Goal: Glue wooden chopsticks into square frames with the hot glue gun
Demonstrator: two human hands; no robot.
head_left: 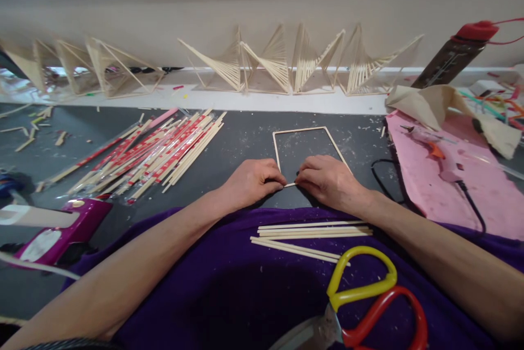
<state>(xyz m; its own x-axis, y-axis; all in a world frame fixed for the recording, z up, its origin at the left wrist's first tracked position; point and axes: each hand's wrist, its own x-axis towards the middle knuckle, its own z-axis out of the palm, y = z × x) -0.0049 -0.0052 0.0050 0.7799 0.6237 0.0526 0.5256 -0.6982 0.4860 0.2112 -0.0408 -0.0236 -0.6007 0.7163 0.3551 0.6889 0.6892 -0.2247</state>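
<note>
A square frame of thin wooden sticks lies flat on the dark table. My left hand and my right hand both pinch the frame's near side, fingertips almost meeting at its middle. On the purple cloth over my lap lie several loose sticks. Scissors with a yellow and a red handle rest on the cloth near my right forearm.
A pile of wrapped chopsticks lies to the left. Finished stick structures lean along the back wall. A glue gun rests on a pink sheet at the right, beside crumpled paper. A magenta tool sits at the left.
</note>
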